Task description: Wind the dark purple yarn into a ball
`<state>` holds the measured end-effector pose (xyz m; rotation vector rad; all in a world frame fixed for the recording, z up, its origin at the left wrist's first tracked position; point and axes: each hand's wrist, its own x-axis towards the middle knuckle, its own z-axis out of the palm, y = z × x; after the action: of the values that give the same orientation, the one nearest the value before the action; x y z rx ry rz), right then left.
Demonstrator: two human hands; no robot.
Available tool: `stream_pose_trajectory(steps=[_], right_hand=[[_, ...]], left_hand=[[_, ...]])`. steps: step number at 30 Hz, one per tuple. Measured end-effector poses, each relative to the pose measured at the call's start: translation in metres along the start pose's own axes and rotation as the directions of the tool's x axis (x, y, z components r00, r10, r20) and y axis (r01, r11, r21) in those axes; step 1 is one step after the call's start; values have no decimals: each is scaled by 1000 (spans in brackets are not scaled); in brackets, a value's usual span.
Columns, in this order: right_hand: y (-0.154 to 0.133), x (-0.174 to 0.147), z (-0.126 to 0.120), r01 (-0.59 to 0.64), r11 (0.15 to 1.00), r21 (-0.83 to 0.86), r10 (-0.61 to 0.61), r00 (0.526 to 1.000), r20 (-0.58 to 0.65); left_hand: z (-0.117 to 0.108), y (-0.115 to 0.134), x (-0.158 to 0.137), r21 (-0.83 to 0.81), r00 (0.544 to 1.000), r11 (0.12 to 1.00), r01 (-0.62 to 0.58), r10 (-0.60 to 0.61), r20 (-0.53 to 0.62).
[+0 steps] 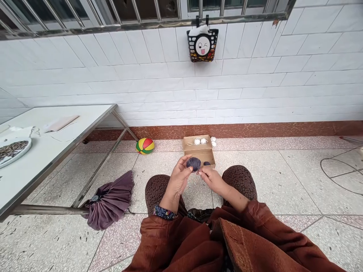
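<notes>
A dark grey-purple ball of yarn is gripped between the thumb and fingers of my left hand, above my knees. Close by on its right, my right hand is pinched at the lower edge of the ball; what its fingertips hold, perhaps a strand, is too small to make out. Just beyond both hands an open cardboard box lies on the floor. White yarn balls sit in its far part, and another dark ball shows partly in the near part.
More white balls lie beside the box. A colourful ball rests by the wall. At left stand a white table with a plate and a folded purple umbrella below. A black basket hangs ahead; a wire frame is at right.
</notes>
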<state>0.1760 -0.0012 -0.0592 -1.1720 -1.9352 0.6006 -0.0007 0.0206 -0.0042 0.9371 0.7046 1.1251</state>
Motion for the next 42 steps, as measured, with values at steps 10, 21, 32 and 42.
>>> stream_pose_trajectory(steps=[10, 21, 32, 42], right_hand=[[-42, -7, -27, 289, 956, -50, -272, 938, 216], [-25, 34, -54, 116, 993, -9, -116, 980, -162], [-11, -13, -1, 128, 990, -54, -113, 968, 225], [-46, 23, -60, 269, 962, 42, -271, 962, 35]], left_hand=[[-12, -14, 10, 277, 962, 955, -105, 168, -217], [3, -6, -8, 260, 960, 965, -17, -56, 273], [-15, -20, 12, 207, 961, 972, -109, 157, -228], [-11, -23, 5, 367, 998, 929, -54, 63, -12]])
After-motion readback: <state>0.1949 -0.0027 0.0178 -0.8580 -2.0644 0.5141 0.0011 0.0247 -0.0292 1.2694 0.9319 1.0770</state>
